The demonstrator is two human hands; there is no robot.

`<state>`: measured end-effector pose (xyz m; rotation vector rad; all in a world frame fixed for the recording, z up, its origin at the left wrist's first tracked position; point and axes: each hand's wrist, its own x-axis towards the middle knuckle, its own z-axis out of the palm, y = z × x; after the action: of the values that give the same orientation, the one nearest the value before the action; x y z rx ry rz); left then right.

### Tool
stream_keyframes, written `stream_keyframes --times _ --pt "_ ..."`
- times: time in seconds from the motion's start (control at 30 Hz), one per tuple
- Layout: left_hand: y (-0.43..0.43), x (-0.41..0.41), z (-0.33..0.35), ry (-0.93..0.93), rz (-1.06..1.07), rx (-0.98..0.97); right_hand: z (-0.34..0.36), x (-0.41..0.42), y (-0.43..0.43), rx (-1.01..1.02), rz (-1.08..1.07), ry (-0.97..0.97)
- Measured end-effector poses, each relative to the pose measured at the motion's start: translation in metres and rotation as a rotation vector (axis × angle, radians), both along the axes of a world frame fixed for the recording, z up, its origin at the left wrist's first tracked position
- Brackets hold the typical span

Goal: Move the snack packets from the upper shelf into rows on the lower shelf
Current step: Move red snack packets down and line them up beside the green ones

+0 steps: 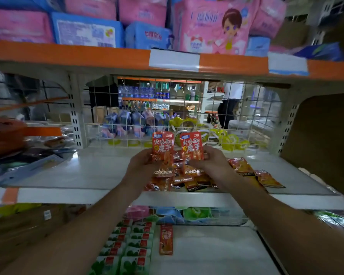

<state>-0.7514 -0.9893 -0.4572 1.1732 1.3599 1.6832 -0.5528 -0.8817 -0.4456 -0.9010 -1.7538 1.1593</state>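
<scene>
Two bare forearms (83, 231) rise from the bottom of the view to the upper shelf (87, 171), where each of the hands holds one red snack packet upright: the left hand (145, 163) grips the left packet (162, 147) round its lower half, the right hand (211, 161) grips the right packet (191, 145) near its bottom edge, and the two stand side by side, just apart. Under them, at 6 o'clock of the hands, lies the loose pile of red packets (189, 181), with a few more packets (244, 167) trailing toward 4 o'clock. Down on the lower shelf (211, 251) a single red packet (166, 240) lies flat, two rows of green packets (131, 245) just beside it at 9 o'clock. The step in hand looks like the pick-up, with most of the moving not yet done. Next, I judge, both packets must come down toward 6 o'clock and be laid flat beside the single one, same way up, edges lined up so a row begins.
</scene>
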Motion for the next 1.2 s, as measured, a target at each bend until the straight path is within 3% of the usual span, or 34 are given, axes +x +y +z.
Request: stream_keyframes --times 0.5,0.93,1.2 --pt "-0.074 0.019 0.005 -0.053 -0.127 -0.083 -0.007 0.026 -0.072 -0.018 0.113 0.096" --pt "-0.123 0.017 -0.08 0.04 -0.155 -0.315 -0.094 0.036 -0.119 -0.253 0.208 -0.085" --pt "-0.124 0.016 -0.145 0.013 -0.203 -0.4 -0.16 0.035 -0.123 -0.355 0.152 -0.183"
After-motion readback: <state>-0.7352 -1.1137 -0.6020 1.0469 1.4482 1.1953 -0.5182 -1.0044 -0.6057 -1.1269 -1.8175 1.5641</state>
